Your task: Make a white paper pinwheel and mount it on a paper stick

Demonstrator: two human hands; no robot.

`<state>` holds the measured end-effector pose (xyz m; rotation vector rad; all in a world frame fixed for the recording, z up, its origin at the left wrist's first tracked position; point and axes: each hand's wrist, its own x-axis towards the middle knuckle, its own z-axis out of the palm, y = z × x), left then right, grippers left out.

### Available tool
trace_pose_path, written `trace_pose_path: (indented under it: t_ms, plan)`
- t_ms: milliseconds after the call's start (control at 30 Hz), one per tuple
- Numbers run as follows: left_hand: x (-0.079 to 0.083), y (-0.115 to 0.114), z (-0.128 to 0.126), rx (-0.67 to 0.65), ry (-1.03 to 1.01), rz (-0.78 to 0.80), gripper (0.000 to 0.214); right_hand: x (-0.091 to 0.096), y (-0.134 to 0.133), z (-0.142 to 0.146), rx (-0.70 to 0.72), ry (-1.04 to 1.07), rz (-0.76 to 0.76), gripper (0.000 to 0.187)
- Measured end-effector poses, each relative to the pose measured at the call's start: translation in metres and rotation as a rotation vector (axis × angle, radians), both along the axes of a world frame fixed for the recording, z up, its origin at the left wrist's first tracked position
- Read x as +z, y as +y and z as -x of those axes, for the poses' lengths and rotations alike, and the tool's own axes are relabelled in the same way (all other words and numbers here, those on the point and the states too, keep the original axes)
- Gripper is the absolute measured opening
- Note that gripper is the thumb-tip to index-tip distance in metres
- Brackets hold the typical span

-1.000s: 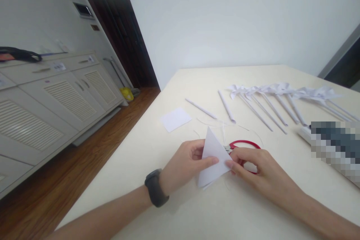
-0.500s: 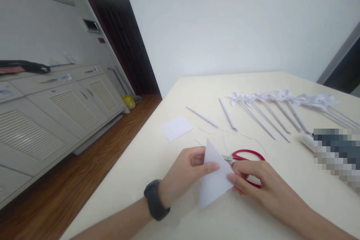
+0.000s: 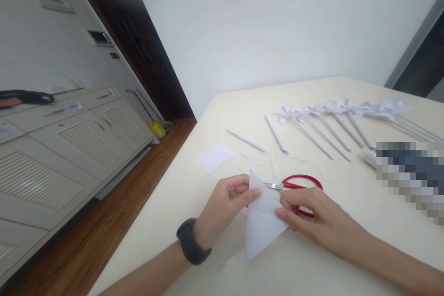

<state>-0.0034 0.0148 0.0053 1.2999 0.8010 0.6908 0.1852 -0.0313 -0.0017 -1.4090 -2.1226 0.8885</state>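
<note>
A white paper folded into a triangle [image 3: 261,219] is held up just above the cream table [image 3: 312,263] between both hands. My left hand [image 3: 224,206], with a black watch on its wrist, pinches the triangle's upper left edge, thumb on top. My right hand [image 3: 314,215] pinches the right corner with fingertips together. Red-handled scissors [image 3: 298,184] lie flat on the table just behind my right hand, blades pointing left behind the paper.
A small white paper square [image 3: 215,156] lies to the far left. Two rolled paper sticks [image 3: 258,138] and a row of several white paper pinwheels [image 3: 343,115] lie at the back. Thin paper trimmings [image 3: 277,159] lie near the scissors. A blurred patch covers something at the right. White cabinets [image 3: 69,148] stand left.
The view has shifted slightly. The folded triangle has tipped a little lower and my right fingers have slid along its right corner; both hands keep hold of it.
</note>
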Motion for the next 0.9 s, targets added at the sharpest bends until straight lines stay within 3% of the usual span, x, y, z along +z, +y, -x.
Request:
trace_pose_path:
  t_ms: [233,600,733,833,900]
  plan:
    - [0.002,0.0,0.0,0.062,0.078,-0.072,0.019,-0.001,-0.001,0.0,0.019,0.011,-0.036,0.029]
    - [0.004,0.001,0.0,0.124,0.01,-0.104,0.024,-0.005,0.001,-0.002,0.08,0.041,-0.056,0.03]
    - [0.003,0.006,0.004,0.146,-0.045,-0.108,0.027,-0.003,0.002,-0.006,0.01,-0.047,-0.202,0.027]
    - [0.003,0.016,0.012,0.158,-0.096,0.005,0.04,-0.001,0.003,-0.014,-0.077,-0.101,-0.398,0.027]
    - [0.003,0.021,0.015,0.007,-0.054,0.168,0.056,-0.002,0.005,-0.021,-0.107,-0.122,-0.594,0.02]
